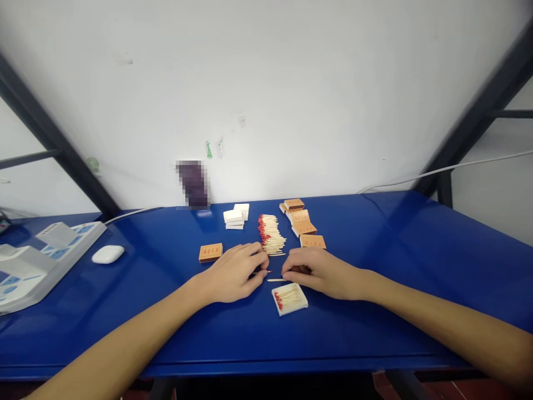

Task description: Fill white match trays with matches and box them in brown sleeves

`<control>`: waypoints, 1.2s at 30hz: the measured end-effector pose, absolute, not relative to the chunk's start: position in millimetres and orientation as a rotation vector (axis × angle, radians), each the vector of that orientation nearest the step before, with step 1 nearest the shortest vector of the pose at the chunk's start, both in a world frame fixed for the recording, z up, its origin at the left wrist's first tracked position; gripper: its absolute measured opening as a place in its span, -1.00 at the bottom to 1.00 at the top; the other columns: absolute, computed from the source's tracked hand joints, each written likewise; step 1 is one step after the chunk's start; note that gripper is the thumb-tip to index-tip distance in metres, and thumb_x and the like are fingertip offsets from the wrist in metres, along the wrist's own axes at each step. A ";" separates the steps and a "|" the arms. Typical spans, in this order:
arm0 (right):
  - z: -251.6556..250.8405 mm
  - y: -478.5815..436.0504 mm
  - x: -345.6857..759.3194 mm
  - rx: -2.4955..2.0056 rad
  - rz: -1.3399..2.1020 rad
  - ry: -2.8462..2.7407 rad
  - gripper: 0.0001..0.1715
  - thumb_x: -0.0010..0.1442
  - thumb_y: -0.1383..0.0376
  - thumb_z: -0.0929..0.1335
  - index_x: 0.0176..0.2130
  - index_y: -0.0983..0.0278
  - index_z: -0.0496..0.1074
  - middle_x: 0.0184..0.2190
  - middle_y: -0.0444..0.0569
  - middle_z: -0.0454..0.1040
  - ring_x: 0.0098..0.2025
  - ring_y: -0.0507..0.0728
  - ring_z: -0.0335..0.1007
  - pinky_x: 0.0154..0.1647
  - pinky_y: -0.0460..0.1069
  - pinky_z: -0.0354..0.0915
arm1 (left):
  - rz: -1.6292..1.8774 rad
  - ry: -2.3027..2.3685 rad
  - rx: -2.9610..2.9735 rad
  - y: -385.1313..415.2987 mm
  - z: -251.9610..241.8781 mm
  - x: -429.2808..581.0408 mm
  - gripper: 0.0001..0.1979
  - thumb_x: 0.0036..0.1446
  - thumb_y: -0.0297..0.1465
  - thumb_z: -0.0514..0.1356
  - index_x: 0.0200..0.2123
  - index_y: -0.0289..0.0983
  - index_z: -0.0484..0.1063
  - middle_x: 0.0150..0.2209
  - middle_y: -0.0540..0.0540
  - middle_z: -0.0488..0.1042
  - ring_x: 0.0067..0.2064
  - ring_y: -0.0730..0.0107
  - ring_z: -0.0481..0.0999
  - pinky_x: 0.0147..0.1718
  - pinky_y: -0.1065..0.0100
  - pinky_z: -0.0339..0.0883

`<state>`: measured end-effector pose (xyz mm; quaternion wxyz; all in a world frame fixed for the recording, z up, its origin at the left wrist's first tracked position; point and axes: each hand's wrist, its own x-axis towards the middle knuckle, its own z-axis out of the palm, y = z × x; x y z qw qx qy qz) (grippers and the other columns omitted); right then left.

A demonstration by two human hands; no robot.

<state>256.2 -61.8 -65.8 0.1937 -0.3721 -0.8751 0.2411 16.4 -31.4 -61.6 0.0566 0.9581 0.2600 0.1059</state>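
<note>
My left hand (235, 273) rests on the blue table (375, 311), fingers curled and pinching a red-tipped matchstick (266, 271) at its fingertips. My right hand (318, 271) lies opposite with fingers bent, touching matches I can barely see beneath them. A single loose match (278, 280) lies between the hands. Just in front of the right hand sits a white open matchbox tray (290, 299) with several matches in it. Behind the hands lies a pile of loose matches (270, 234).
White inner trays (236, 216) are stacked behind the pile. Orange matchbox sleeves (302, 222) lie at the back right, one more (210, 252) at the left. A white earbud case (107, 254) and a grey-white device (37, 255) sit far left. Cables run along the wall.
</note>
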 end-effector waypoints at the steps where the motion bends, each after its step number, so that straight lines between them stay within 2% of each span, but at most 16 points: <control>1: -66.5 -61.2 256.7 -1.047 0.694 -2.438 -0.75 0.35 0.23 0.28 -0.28 0.26 0.51 -0.40 -0.10 0.44 -0.39 0.04 0.29 -0.35 -0.06 0.18 | 0.320 0.782 2.906 -31.7 -61.4 16.7 -0.85 0.35 -0.38 0.00 -0.26 -0.24 0.31 -0.25 -0.06 0.33 -0.28 0.34 0.37 -0.28 0.31 0.24; 10: -68.6 -55.4 262.8 -1.090 0.932 -2.300 -0.77 0.29 0.19 0.33 -0.25 0.26 0.53 -0.44 -0.12 0.46 -0.44 0.03 0.27 -0.43 -0.09 0.18 | 0.290 0.797 2.858 -33.5 -58.8 18.9 -0.83 0.39 -0.39 -0.03 -0.26 -0.25 0.30 -0.24 -0.05 0.36 -0.27 0.35 0.37 -0.25 0.29 0.24; 19: -67.4 -57.6 261.4 -1.101 0.917 -2.321 -0.80 0.25 0.22 0.35 -0.25 0.26 0.55 -0.43 -0.10 0.45 -0.44 0.03 0.25 -0.43 -0.08 0.18 | 0.335 0.853 2.722 -31.1 -61.1 19.3 -0.80 0.38 -0.32 0.01 -0.25 -0.24 0.37 -0.24 -0.06 0.36 -0.27 0.35 0.40 -0.28 0.31 0.27; 27: -70.8 -55.9 261.9 -1.078 0.907 -2.348 -0.74 0.26 0.14 0.36 -0.24 0.27 0.54 -0.44 -0.11 0.39 -0.45 0.02 0.21 -0.45 -0.08 0.17 | 0.397 0.850 2.691 -31.6 -63.5 19.3 -0.83 0.39 -0.37 -0.03 -0.26 -0.24 0.29 -0.24 -0.07 0.38 -0.22 0.31 0.40 -0.24 0.31 0.27; 31: -72.5 -56.1 262.0 -1.072 0.840 -2.398 -0.77 0.25 0.16 0.38 -0.21 0.27 0.53 -0.45 -0.13 0.37 -0.46 0.01 0.21 -0.46 -0.08 0.15 | 0.493 0.865 2.562 -29.4 -64.7 20.1 -0.82 0.41 -0.34 -0.06 -0.24 -0.23 0.26 -0.31 -0.02 0.42 -0.32 0.36 0.40 -0.32 0.35 0.23; 36: -70.9 -58.0 261.0 -1.064 0.773 -2.427 -0.86 0.24 0.26 0.38 -0.23 0.27 0.53 -0.47 -0.14 0.38 -0.47 0.01 0.22 -0.45 -0.10 0.16 | 0.546 0.859 2.475 -30.2 -64.5 22.4 -0.89 0.40 -0.37 -0.04 -0.15 -0.21 0.25 -0.48 0.10 0.33 -0.48 0.45 0.31 -0.41 0.41 0.14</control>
